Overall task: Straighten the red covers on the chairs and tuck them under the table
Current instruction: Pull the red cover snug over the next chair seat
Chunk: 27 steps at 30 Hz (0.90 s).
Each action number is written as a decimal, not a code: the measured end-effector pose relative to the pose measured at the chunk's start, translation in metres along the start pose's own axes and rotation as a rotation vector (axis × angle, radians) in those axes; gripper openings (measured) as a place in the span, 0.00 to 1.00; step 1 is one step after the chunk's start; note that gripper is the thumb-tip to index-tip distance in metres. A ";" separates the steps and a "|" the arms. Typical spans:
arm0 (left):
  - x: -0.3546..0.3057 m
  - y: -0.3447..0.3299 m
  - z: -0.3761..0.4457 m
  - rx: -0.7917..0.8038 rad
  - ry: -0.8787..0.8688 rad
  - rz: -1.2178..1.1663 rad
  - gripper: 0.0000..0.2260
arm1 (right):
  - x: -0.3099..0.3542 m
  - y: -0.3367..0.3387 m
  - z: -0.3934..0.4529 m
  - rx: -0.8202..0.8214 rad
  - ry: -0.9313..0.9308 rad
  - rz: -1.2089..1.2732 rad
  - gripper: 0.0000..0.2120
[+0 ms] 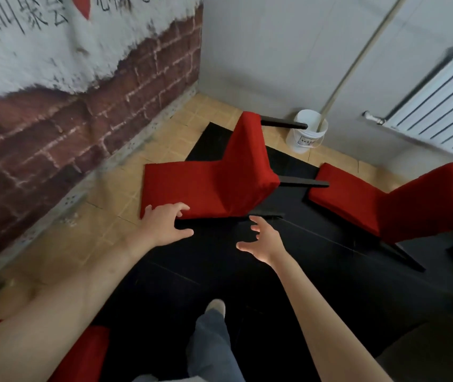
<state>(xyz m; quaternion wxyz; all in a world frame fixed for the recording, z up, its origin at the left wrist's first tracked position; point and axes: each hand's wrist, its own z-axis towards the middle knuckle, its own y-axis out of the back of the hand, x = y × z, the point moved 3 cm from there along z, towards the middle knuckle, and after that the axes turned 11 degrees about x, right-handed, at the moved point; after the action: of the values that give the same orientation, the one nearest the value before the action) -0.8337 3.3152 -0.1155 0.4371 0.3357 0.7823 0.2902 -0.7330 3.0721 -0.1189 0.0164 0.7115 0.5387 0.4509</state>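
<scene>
A chair in a red cover [206,186] lies tipped on the floor in the middle, its dark legs pointing right. My left hand [164,224] reaches the near left corner of its seat; the fingertips rest on the cover's edge and the thumb stays apart below. My right hand [264,241] hovers just short of the chair's near dark leg [266,212], fingers spread, holding nothing. A second red-covered chair [385,205] lies to the right on the black mat. No table is in view.
A black mat [219,277] covers the floor under the chairs and my foot [215,307]. A white bucket [306,130] with a pole stands by the back wall, a radiator [440,111] at right. More red fabric [87,351] shows bottom left. A brick-patterned wall runs along the left.
</scene>
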 end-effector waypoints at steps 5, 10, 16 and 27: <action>-0.006 0.017 0.055 -0.009 0.116 0.056 0.30 | 0.016 0.040 0.074 0.037 0.053 -0.040 0.40; 0.009 0.024 0.099 0.021 0.209 -0.017 0.30 | 0.026 0.048 0.139 0.105 0.034 -0.056 0.41; 0.062 0.029 0.148 0.069 0.305 -0.073 0.30 | 0.033 0.037 0.216 0.177 -0.047 -0.045 0.43; 0.185 0.009 0.268 0.233 0.450 -0.210 0.32 | 0.040 -0.017 0.355 0.206 -0.256 0.061 0.42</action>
<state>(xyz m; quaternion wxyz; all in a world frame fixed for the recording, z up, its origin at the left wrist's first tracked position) -0.6686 3.5082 -0.3196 0.2382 0.2278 0.9184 0.2187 -0.5112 3.2752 -0.3132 -0.0019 0.7769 0.5539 0.2992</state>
